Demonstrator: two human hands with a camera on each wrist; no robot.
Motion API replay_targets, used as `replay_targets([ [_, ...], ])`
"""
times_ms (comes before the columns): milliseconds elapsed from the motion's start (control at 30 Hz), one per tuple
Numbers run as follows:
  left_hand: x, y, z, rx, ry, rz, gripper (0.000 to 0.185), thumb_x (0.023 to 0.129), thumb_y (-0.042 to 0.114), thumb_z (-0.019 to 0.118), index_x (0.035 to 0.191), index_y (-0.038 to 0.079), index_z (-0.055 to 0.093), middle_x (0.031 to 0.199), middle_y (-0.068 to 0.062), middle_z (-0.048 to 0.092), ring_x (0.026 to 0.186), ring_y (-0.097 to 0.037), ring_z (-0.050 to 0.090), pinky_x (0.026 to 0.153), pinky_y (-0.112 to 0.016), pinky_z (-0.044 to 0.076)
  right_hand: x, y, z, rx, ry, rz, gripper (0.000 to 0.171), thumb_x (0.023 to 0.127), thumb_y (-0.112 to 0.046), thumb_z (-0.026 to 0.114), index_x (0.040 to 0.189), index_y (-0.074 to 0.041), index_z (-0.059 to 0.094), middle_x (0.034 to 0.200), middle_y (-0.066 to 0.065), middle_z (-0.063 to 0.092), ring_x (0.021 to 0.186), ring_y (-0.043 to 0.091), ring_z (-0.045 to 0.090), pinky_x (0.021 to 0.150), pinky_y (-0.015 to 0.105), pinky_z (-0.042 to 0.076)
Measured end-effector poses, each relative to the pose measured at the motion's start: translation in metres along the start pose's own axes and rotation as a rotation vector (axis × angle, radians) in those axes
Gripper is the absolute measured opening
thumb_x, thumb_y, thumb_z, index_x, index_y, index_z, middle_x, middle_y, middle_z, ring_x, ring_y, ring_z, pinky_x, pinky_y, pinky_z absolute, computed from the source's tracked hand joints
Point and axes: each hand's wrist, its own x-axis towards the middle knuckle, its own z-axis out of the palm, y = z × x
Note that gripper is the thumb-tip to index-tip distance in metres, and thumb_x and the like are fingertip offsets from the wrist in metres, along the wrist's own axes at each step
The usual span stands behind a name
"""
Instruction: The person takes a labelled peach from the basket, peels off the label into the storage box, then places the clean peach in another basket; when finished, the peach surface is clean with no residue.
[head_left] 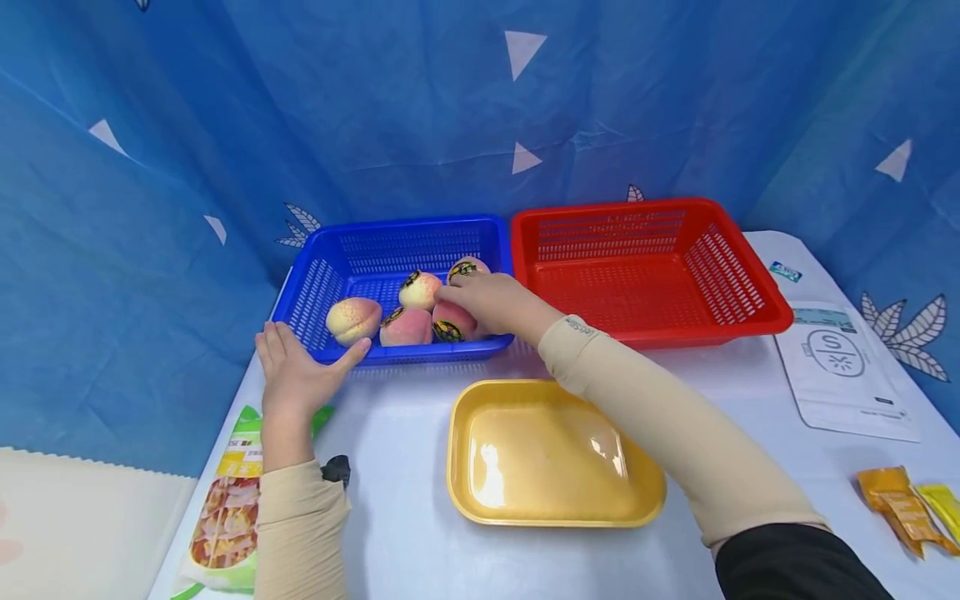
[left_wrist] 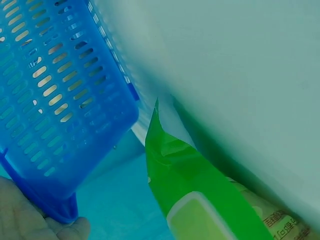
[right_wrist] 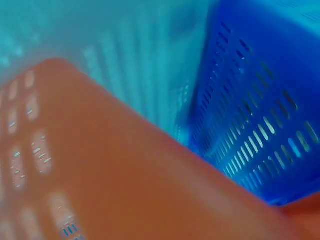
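Five peaches in the blue basket (head_left: 341, 250): one bare peach (head_left: 352, 320) at the left, four with dark stickers, among them a pink peach (head_left: 452, 321) at the front right under the right hand (head_left: 491, 302). Right hand down on that peach, fingers curled over it; whether clamped or just resting, cannot tell. Left hand (head_left: 296, 375) against the basket's front left corner, thumb along the rim, fingers relaxed and spread, steadying rather than gripping.

Judged from the layout: nothing moved out yet. Yellow tray (head_left: 547, 454) in front bare, red basket (head_left: 645, 267) beside the blue one bare too, so sorting or transfer seemingly at its very start, all five fruits left.

Sticker print too small to read. Green snack bag (head_left: 225, 508) by the left sleeve with characters, illegible. White pouch (head_left: 843, 367) at the right showing a round "S" emblem. Orange and yellow sachets (head_left: 907, 504) at the right edge, unreadable.
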Motion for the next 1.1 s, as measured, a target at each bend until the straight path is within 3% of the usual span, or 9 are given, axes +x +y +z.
replay_targets([
  [133, -0.001, 0.0, 0.0, 0.018, -0.002, 0.003, 0.138, 0.075, 0.087, 0.051, 0.151, -0.001, -0.024, 0.159, -0.017, -0.033, 0.148, -0.04, -0.028, 0.12, -0.066, 0.004, -0.006, 0.002, -0.004, 0.068, 0.04, 0.022, 0.064, 0.083, -0.027, 0.079, 0.138, -0.023, 0.048, 0.136, 0.003, 0.052, 0.128, 0.022, 0.048, 0.096, 0.039, 0.056],
  [267, -0.001, -0.001, 0.0, 0.042, -0.005, 0.007, 0.138, 0.076, 0.087, 0.05, 0.151, -0.001, -0.025, 0.159, -0.018, -0.034, 0.148, -0.041, -0.028, 0.12, -0.065, 0.002, -0.013, 0.005, -0.01, 0.193, 0.078, 0.049, 0.074, 0.081, -0.026, 0.082, 0.143, -0.021, 0.042, 0.134, 0.002, 0.048, 0.122, 0.018, 0.051, 0.101, 0.034, 0.053],
  [633, -0.001, 0.0, 0.0, 0.064, 0.004, 0.034, 0.139, 0.076, 0.088, 0.049, 0.15, -0.003, -0.024, 0.159, -0.02, -0.032, 0.148, -0.043, -0.027, 0.121, -0.064, -0.001, -0.037, 0.014, -0.028, 0.455, 0.163, 0.123, 0.078, 0.08, -0.025, 0.083, 0.144, -0.016, 0.04, 0.133, 0.0, 0.054, 0.121, 0.016, 0.051, 0.099, 0.034, 0.054],
  [867, 0.0, 0.002, 0.0, 0.071, 0.003, 0.031, 0.138, 0.076, 0.088, 0.048, 0.15, -0.004, -0.023, 0.159, -0.021, -0.031, 0.148, -0.044, -0.026, 0.122, -0.063, -0.003, -0.064, 0.019, -0.032, 0.463, 0.238, 0.106, 0.082, 0.082, -0.033, 0.081, 0.151, -0.021, 0.039, 0.15, -0.002, 0.044, 0.14, 0.019, 0.04, 0.107, 0.039, 0.05],
  [1100, -0.001, 0.003, -0.001, 0.08, -0.002, 0.019, 0.139, 0.075, 0.089, 0.047, 0.15, -0.004, -0.024, 0.158, -0.022, -0.032, 0.148, -0.045, -0.026, 0.121, -0.064, -0.002, -0.093, 0.023, -0.034, 0.504, 0.339, 0.128, 0.083, 0.079, -0.037, 0.083, 0.149, -0.021, 0.042, 0.147, -0.001, 0.046, 0.136, 0.018, 0.044, 0.1, 0.04, 0.054],
])
